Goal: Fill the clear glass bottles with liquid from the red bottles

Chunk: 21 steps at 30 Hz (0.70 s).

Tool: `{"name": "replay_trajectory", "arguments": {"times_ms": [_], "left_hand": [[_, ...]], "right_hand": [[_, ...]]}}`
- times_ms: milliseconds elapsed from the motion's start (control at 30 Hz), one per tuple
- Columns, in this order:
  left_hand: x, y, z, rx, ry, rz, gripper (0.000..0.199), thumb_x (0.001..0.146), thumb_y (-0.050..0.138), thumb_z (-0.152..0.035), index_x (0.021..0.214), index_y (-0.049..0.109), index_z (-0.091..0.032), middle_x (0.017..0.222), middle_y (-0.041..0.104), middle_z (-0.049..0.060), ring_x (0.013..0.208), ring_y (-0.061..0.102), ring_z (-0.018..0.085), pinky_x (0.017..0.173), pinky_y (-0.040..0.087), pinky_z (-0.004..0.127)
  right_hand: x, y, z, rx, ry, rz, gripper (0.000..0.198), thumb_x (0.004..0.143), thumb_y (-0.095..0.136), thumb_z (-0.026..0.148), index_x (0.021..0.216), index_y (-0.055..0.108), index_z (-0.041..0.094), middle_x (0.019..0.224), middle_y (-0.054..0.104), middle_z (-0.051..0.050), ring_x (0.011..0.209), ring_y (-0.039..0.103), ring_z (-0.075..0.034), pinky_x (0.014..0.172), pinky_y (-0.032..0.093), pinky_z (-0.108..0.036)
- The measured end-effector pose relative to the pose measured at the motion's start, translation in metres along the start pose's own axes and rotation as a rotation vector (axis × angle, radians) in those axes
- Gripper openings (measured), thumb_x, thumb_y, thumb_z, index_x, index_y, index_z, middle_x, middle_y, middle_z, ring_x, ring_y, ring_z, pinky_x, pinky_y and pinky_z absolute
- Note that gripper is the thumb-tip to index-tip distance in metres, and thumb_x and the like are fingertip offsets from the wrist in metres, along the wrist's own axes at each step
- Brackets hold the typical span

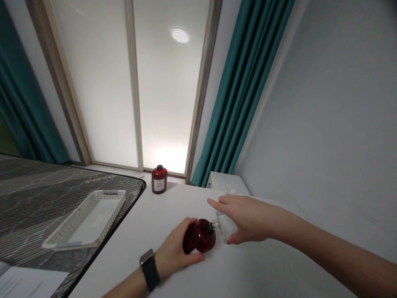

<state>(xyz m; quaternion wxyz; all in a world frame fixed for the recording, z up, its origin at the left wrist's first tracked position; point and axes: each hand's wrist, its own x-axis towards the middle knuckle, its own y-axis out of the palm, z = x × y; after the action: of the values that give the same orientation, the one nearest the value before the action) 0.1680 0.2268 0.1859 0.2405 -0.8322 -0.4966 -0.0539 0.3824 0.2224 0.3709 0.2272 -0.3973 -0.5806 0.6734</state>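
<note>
My left hand (176, 244) is wrapped round a dark red round bottle (205, 236), which is tipped to the right over the white table. A black piece sits at the bottle's neck. My right hand (245, 217) grips a clear glass bottle (223, 227) from above and behind, its neck pointing left. The two necks meet or nearly touch; whether one is inside the other I cannot tell. Behind the right hand a clear object (230, 191) shows only in part. Another red bottle (159, 182) with a black cap and white label stands upright farther back.
The white table (136, 244) lies beneath my hands. To the left, a white perforated basket (107, 221) rests on a dark striped surface (124, 184), with a paper (31, 283) in the near corner. A white cabinet (229, 181), teal curtain (226, 124) and frosted doors (167, 95) stand behind.
</note>
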Motion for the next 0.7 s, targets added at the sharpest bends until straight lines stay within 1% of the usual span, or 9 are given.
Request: {"name": "replay_trajectory", "arguments": {"times_ms": [167,300,533,700], "left_hand": [[0.000,0.000,0.001,-0.022,0.010,0.001,0.070,0.068,0.083,-0.030,0.127,0.046,-0.023,0.124,0.061,0.008,0.111,0.059,0.028,0.099,0.045,0.041],[0.000,0.000,0.000,-0.017,-0.016,0.003,0.072,0.066,0.085,-0.028,0.126,0.047,-0.023,0.123,0.061,0.008,0.110,0.060,0.028,0.098,0.046,0.041],[0.001,0.001,-0.001,-0.054,-0.013,0.021,0.071,0.066,0.085,-0.035,0.126,0.048,-0.022,0.121,0.062,0.008,0.108,0.061,0.029,0.095,0.047,0.040],[0.001,0.002,-0.003,-0.116,-0.015,0.037,0.069,0.065,0.085,-0.035,0.124,0.050,-0.022,0.121,0.063,0.007,0.108,0.060,0.028,0.094,0.046,0.038]], "right_hand": [[0.000,-0.001,0.000,-0.001,0.003,0.002,0.101,0.068,0.082,0.037,0.153,0.032,0.017,0.128,0.061,-0.018,0.117,0.056,-0.040,0.097,0.045,-0.051],[-0.003,0.002,-0.002,0.053,0.006,-0.020,0.102,0.067,0.083,0.037,0.153,0.031,0.019,0.130,0.061,-0.017,0.118,0.057,-0.038,0.098,0.045,-0.049],[-0.011,0.017,-0.009,0.179,0.023,-0.073,0.105,0.067,0.084,0.035,0.154,0.029,0.020,0.133,0.059,-0.017,0.119,0.055,-0.037,0.100,0.044,-0.047],[-0.016,0.031,-0.013,0.265,0.009,-0.137,0.103,0.068,0.083,0.031,0.154,0.029,0.021,0.132,0.059,-0.014,0.119,0.056,-0.033,0.102,0.044,-0.045]]}}
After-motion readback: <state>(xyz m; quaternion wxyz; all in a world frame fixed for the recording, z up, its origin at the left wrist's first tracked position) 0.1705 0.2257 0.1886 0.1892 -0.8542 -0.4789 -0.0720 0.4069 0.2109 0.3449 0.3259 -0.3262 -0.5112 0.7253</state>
